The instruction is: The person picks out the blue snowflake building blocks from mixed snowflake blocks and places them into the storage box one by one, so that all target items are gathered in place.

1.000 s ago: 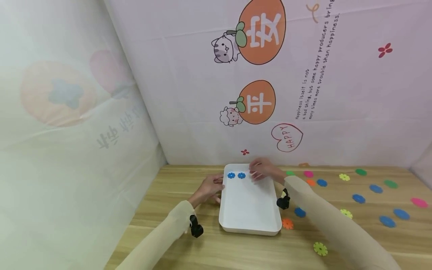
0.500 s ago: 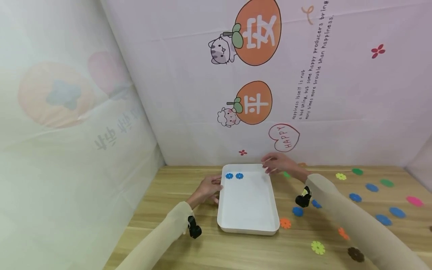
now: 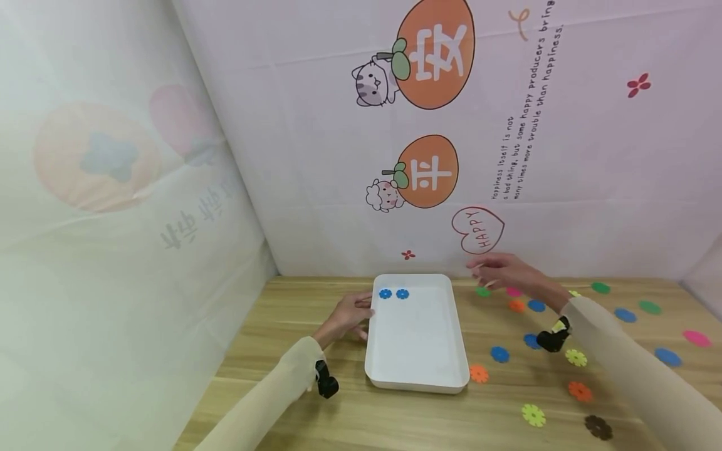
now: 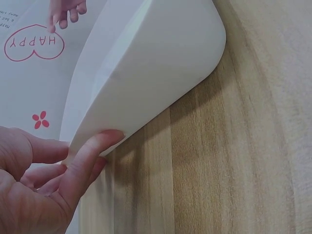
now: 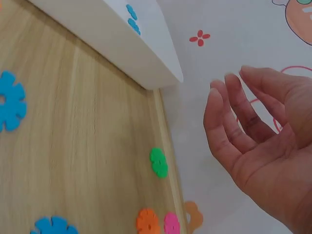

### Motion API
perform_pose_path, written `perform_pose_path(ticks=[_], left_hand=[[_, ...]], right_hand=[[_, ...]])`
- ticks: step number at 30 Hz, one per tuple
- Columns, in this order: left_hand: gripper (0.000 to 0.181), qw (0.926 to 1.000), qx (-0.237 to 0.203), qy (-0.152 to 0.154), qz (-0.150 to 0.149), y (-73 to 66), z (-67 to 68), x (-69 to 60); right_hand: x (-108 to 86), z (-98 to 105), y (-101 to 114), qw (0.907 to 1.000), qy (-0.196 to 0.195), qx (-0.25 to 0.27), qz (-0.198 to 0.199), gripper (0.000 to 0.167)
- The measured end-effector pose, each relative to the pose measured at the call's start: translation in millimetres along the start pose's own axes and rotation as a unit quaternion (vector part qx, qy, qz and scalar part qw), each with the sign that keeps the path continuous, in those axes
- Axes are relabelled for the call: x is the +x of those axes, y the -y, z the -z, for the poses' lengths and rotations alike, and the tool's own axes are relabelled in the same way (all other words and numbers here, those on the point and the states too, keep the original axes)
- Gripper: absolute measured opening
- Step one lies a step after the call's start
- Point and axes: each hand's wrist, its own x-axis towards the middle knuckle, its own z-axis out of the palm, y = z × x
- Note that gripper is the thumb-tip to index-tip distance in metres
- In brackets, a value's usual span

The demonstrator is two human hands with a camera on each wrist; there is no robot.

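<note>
A white rectangular tray [image 3: 417, 344] lies on the wooden table, with two blue flower-shaped plastic discs [image 3: 393, 294] side by side at its far left corner. My left hand [image 3: 343, 315] holds the tray's left side. In the left wrist view, fingers [image 4: 109, 138] press on the outer wall near the rim. Beyond the tray's far right corner, my right hand [image 3: 504, 274] hovers over the table's back edge. The right wrist view shows this hand [image 5: 273, 146] with loosely bent fingers and nothing in it. A green disc [image 3: 482, 292] lies just below it.
More flower discs are scattered right of the tray: blue [image 3: 499, 354], orange [image 3: 479, 374], yellow [image 3: 533, 415], brown [image 3: 598, 427] and pink [image 3: 697, 338], among others. A printed cloth wall [image 3: 338, 150] rises behind the table, and another cloth [image 3: 113, 282] stands at the left.
My right hand has moved right, from over the tray's far right corner to beyond it above the loose discs. My left hand, the tray and its two blue discs have stayed put.
</note>
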Motion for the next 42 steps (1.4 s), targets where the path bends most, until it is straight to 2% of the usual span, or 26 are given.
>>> perform_pose_path(ticks=[6, 12, 17, 24, 28, 33, 38, 42], left_hand=[[0.054, 0.9999, -0.005, 0.005, -0.007, 1.4, -0.6, 1.7], [0.054, 0.9999, -0.009, 0.011, -0.006, -0.2, -0.5, 3.1], [0.055, 0.9999, -0.006, 0.015, -0.005, -1.5, 0.2, 3.9], [0.055, 0.9998, -0.008, 0.018, -0.003, 0.4, 0.4, 1.2], [0.056, 0.9997, -0.013, 0.020, -0.008, 1.0, 1.6, 1.7], [0.056, 0.9994, -0.017, 0.026, -0.013, 1.4, 2.2, 1.8], [0.055, 0.9995, -0.016, 0.023, -0.013, 2.0, 2.0, 1.3], [0.055, 0.9996, -0.017, 0.018, -0.015, 2.7, 1.7, 1.3]], right_hand=[[-19.6, 7.8, -6.0, 0.9994, 0.024, -0.024, -0.012, 0.049], [-31.7, 12.8, -18.1, 0.9954, 0.087, -0.036, 0.017, 0.050], [-41.0, 12.6, -28.6, 0.9861, 0.156, -0.044, 0.034, 0.052], [-54.7, -0.3, -33.7, 0.9731, 0.201, -0.098, 0.057, 0.043], [-58.6, -5.3, -36.7, 0.9676, 0.228, -0.073, 0.079, 0.043], [-65.7, -8.0, -41.9, 0.9655, 0.244, -0.050, 0.076, 0.048], [-74.7, -10.9, -46.0, 0.9625, 0.247, -0.094, 0.061, 0.063], [-77.7, -13.7, -50.5, 0.9620, 0.235, -0.118, 0.072, 0.068]])
